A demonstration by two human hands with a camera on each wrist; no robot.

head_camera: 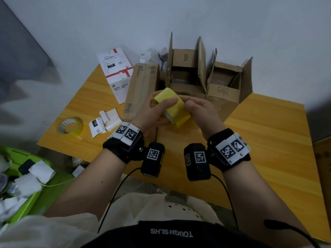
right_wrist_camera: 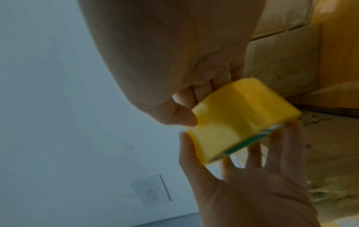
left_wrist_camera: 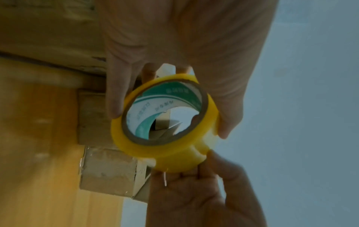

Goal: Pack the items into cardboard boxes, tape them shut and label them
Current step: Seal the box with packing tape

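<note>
- Hands first: I see my left hand (head_camera: 152, 113) gripping the tape roll (head_camera: 172, 106) above the table (head_camera: 268, 126), fingers curled around it.
- My right hand (head_camera: 198, 108) pinches the roll's far side.
- Beyond, 1 shut box (head_camera: 139, 90), then 2 open boxes (head_camera: 186, 76) by the wall.
- Left: a second roll (head_camera: 70, 127), labels (head_camera: 103, 124).

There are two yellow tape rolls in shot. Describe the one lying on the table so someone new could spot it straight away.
Start at the wooden table and go to its near left corner, left of the curled white label slips. The spare tape roll lies flat there, untouched, its hole facing up. Unlike the tape roll held by the left hand and right hand, it looks thinner, with a patterned white core.
</note>
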